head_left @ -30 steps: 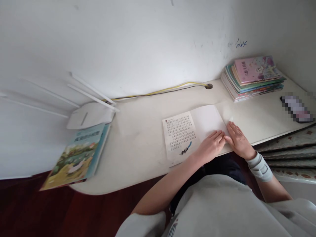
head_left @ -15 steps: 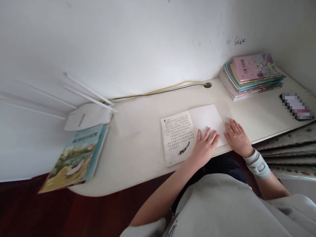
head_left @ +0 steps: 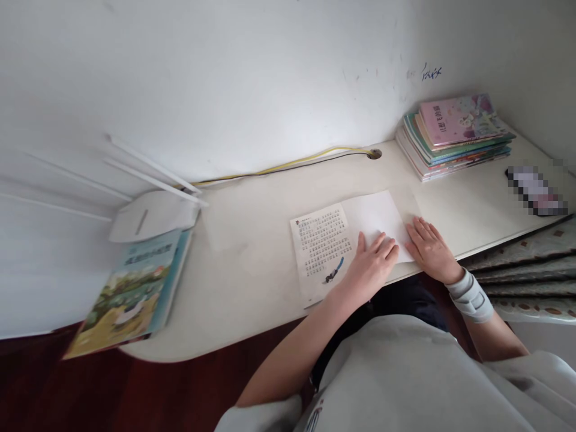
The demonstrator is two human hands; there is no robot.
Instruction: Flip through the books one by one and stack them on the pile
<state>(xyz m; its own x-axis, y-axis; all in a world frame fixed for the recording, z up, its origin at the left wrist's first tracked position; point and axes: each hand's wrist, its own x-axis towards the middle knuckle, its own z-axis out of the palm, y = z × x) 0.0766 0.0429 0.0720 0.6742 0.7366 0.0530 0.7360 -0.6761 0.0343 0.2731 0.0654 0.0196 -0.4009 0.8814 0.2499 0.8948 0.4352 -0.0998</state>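
Note:
An open booklet (head_left: 335, 231) lies flat on the white desk (head_left: 252, 264), its left page printed with text and a small blue picture, its right page blank. My left hand (head_left: 371, 267) rests palm down on the lower middle of the booklet, fingers spread. My right hand (head_left: 429, 251) lies flat at the booklet's right edge, fingers together, with a grey band on the wrist. Neither hand grips anything.
A stack of colourful books (head_left: 454, 135) sits in the far right corner. A white router (head_left: 150, 216) with antennas stands at the left, with a picture book (head_left: 128, 291) overhanging the desk's edge in front of it. A yellow cable (head_left: 288, 167) runs along the wall. A blurred flat object (head_left: 535, 191) lies at the right.
My hands, touching at the booklet's lower right a second ago, have parted. The left slid left onto the booklet's middle; the right stays at the right edge. The view shifted slightly.

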